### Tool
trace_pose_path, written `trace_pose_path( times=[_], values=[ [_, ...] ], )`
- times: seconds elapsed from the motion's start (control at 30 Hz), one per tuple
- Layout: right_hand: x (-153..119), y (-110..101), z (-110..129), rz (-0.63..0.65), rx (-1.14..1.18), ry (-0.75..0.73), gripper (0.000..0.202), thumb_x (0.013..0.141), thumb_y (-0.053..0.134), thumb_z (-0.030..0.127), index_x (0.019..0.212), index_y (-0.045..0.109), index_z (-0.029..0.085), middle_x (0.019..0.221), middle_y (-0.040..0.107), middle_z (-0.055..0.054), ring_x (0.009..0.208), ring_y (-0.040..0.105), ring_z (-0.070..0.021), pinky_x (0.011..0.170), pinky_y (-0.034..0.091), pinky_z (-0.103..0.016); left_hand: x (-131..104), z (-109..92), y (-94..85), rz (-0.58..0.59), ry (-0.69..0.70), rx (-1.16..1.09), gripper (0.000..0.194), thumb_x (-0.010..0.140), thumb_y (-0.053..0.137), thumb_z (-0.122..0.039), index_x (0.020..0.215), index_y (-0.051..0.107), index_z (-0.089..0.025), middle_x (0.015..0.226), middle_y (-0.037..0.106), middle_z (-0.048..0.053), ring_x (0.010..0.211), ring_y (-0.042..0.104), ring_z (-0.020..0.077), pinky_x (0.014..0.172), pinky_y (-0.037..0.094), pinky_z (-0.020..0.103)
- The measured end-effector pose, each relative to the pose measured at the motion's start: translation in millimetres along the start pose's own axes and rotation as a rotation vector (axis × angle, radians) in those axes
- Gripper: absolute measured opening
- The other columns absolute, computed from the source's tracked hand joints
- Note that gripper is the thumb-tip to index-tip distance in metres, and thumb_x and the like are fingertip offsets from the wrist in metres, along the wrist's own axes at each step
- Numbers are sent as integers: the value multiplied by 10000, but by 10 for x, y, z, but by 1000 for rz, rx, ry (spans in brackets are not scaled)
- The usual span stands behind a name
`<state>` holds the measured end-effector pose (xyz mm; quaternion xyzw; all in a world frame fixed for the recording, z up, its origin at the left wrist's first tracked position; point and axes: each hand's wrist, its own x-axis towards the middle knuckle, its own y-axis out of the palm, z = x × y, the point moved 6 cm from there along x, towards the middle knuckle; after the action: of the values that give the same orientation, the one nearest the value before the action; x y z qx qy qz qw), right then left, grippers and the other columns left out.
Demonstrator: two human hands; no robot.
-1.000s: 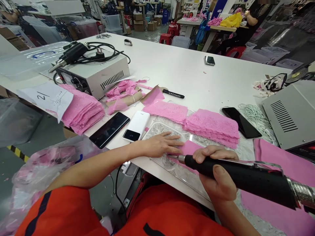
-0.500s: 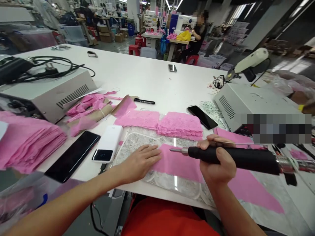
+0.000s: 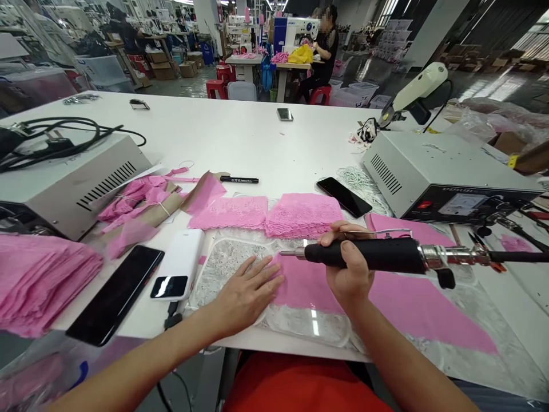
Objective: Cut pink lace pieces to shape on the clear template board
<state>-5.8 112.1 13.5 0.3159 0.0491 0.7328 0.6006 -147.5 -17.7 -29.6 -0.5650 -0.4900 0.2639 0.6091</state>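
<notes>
My right hand is wrapped around a black corded handpiece with a metal tip, its thumb on the near side. The tip points left, over the upper left corner of a pink fabric sheet; whether it touches cannot be made out. Palm down with fingers apart, my left hand lies flat at the sheet's left edge. A clear plastic template with rounded outlines sits around the sheet. Just beyond are two stacks of pink cut pieces, a left stack and a thicker right stack.
Grey power boxes stand at right and left. A black phone, a white power bank, a larger black phone, a marker and a pink fabric pile surround the work. Another person sits at a sewing machine.
The view has shifted. The handpiece is more level, with its tip now near the sheet's upper left corner. My left hand has slid slightly right, onto the sheet's edge.
</notes>
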Motion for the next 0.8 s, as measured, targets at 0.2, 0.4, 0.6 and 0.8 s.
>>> trace_pose_path(
  times=[0.2,0.4,0.6,0.8],
  values=[
    [-10,7,-39,18,-55,-6,144,776,587,270,914,583,233,897,583,1,665,555,-126,740,496,-372,-5,3,-14,-27,-4,14,356,979,417,-229,1317,525,-201,1382,540,76,1356,409,254,1109,351,463],
    [-6,22,-41,41,-5,0,119,779,597,245,897,594,229,899,582,6,671,567,-119,721,492,-354,-3,-2,-28,-32,-6,23,355,984,402,-241,1314,526,-199,1376,545,72,1350,415,261,1095,365,469],
    [-10,53,-29,50,-12,4,68,772,619,220,826,577,220,854,583,17,660,579,-118,692,499,-344,2,-4,-28,-32,-4,39,344,985,405,-249,1296,541,-191,1375,548,70,1334,435,272,1082,378,469],
    [59,4,35,-15,37,-12,123,741,614,225,862,596,212,876,595,1,653,575,-112,706,490,-343,-1,-4,-30,-64,19,81,339,986,395,-237,1279,560,-192,1363,559,68,1335,431,262,1092,364,455]
  ],
)
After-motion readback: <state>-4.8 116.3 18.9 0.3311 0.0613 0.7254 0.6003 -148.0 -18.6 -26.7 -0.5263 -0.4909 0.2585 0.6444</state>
